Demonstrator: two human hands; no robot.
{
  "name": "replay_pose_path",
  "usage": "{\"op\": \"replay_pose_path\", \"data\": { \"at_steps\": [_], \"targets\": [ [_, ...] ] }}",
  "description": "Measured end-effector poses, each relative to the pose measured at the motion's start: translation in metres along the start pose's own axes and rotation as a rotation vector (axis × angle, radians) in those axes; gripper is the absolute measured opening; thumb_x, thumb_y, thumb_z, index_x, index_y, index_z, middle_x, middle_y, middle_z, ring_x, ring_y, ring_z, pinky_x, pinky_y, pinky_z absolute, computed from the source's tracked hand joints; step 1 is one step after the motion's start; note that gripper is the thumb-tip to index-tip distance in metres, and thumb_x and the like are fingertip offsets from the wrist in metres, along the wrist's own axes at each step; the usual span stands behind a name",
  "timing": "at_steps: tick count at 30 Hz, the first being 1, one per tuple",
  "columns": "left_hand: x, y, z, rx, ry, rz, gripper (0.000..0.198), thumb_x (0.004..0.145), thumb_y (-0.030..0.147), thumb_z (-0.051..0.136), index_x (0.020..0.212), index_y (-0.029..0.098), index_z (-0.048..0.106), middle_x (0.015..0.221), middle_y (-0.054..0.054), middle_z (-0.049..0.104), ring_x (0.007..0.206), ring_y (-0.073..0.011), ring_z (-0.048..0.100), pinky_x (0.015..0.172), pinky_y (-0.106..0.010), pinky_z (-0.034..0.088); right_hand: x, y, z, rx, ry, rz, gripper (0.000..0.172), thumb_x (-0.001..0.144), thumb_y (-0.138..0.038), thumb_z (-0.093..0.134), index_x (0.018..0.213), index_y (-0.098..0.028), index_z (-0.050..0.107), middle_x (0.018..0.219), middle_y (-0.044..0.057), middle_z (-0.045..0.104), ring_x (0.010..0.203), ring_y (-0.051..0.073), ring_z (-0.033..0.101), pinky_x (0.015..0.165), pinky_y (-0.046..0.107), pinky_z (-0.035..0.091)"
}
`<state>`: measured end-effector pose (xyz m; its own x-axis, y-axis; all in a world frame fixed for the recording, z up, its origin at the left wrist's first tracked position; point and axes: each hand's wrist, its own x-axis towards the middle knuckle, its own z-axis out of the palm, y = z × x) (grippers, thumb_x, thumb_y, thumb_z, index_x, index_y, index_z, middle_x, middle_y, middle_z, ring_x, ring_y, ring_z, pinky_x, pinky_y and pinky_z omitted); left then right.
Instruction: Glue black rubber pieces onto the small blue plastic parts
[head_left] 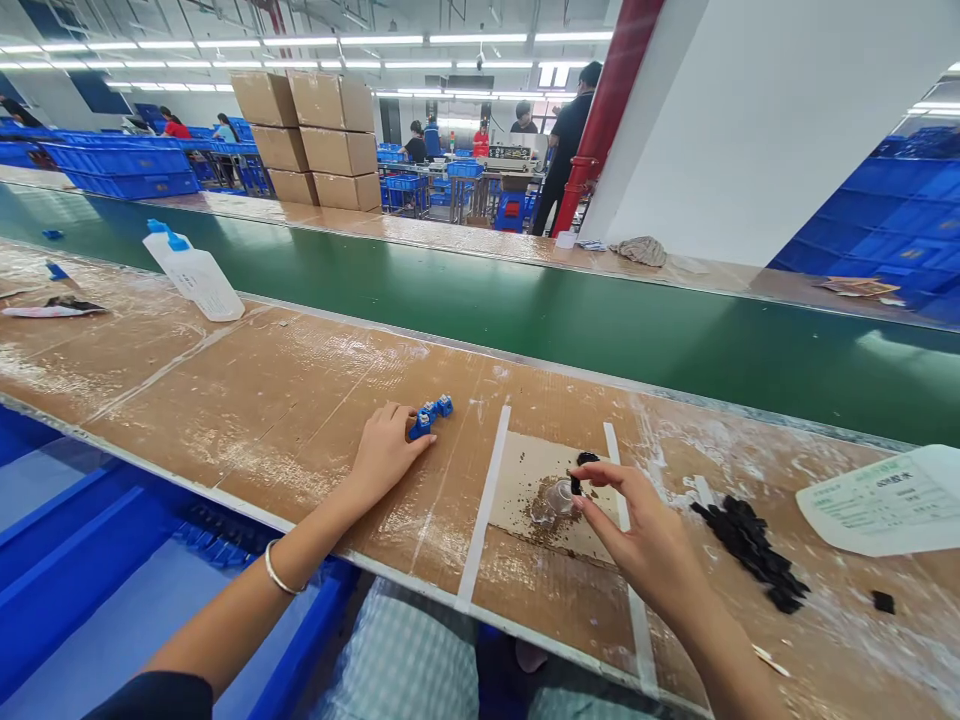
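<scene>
My left hand (384, 452) rests on the table, its thumb and fingers closed around one of several small blue plastic parts (445, 405) lined up in a short row. With thumb and forefinger my right hand (643, 518) pinches a small black piece (576, 484). That piece is held beside a small clear cup (559, 495), which stands on a speckled cardboard sheet (514, 500). Another black bit (587, 458) shows just behind the right fingers. To the right of this hand lies a pile of black pieces (750, 545).
White tape strips (484, 510) flank the sheet. A large white bottle (889, 505) lies at right; two blue-capped bottles (202, 280) are at left. Beyond runs a green conveyor belt (450, 290). Blue crates (82, 590) sit below the table edge. Several people work farther back.
</scene>
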<state>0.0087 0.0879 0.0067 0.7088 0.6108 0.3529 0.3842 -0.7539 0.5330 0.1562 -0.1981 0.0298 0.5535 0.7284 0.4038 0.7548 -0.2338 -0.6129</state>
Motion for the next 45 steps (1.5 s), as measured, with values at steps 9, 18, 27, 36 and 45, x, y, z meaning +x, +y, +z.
{"op": "replay_pose_path", "data": {
  "at_steps": [9, 18, 27, 36, 45],
  "targets": [
    [-0.028, 0.030, -0.010, -0.625, -0.184, -0.251, 0.019, 0.076, 0.035, 0.061, 0.083, 0.017, 0.064, 0.081, -0.004, 0.065, 0.080, -0.0194, 0.057, 0.076, -0.033, 0.041, 0.000, -0.003, -0.004, 0.041, 0.006, -0.016, 0.020, 0.088, -0.031, 0.053, 0.108, -0.026, 0.052, 0.102, 0.003, 0.059, 0.095, 0.022, 0.056, 0.084, 0.038, 0.043],
    [-0.073, 0.122, 0.021, -1.373, -0.514, -0.474, 0.035, 0.079, 0.030, 0.061, 0.110, 0.015, 0.056, 0.094, -0.011, 0.069, 0.082, -0.0168, 0.065, 0.063, -0.022, 0.044, -0.003, -0.021, -0.017, 0.116, 0.002, -0.029, 0.022, 0.089, -0.032, 0.055, 0.109, -0.026, 0.052, 0.103, 0.004, 0.060, 0.096, 0.021, 0.057, 0.085, 0.037, 0.046],
    [-0.082, 0.140, 0.024, -1.650, -0.553, -0.548, 0.030, 0.076, 0.021, 0.068, 0.105, 0.013, 0.062, 0.091, -0.008, 0.071, 0.077, -0.0117, 0.064, 0.066, -0.020, 0.050, -0.004, -0.043, -0.026, 0.161, -0.090, -0.124, 0.024, 0.089, -0.024, 0.057, 0.112, -0.028, 0.049, 0.106, 0.000, 0.058, 0.099, 0.015, 0.054, 0.088, 0.029, 0.043],
    [-0.084, 0.142, 0.022, -1.661, -0.513, -0.547, 0.032, 0.072, 0.021, 0.072, 0.102, 0.014, 0.062, 0.090, -0.007, 0.071, 0.075, -0.0110, 0.062, 0.067, -0.020, 0.051, -0.005, -0.042, -0.023, 0.121, -0.144, -0.148, 0.022, 0.090, -0.024, 0.056, 0.110, -0.029, 0.051, 0.106, 0.001, 0.058, 0.101, 0.019, 0.053, 0.087, 0.032, 0.042],
    [-0.084, 0.142, 0.024, -1.669, -0.533, -0.531, 0.029, 0.074, 0.020, 0.070, 0.102, 0.015, 0.063, 0.091, -0.006, 0.070, 0.078, -0.0111, 0.062, 0.068, -0.021, 0.050, -0.004, -0.039, -0.021, 0.144, -0.147, -0.209, 0.021, 0.090, -0.019, 0.055, 0.108, -0.027, 0.052, 0.105, 0.002, 0.058, 0.102, 0.019, 0.052, 0.086, 0.033, 0.043]
  ]
}}
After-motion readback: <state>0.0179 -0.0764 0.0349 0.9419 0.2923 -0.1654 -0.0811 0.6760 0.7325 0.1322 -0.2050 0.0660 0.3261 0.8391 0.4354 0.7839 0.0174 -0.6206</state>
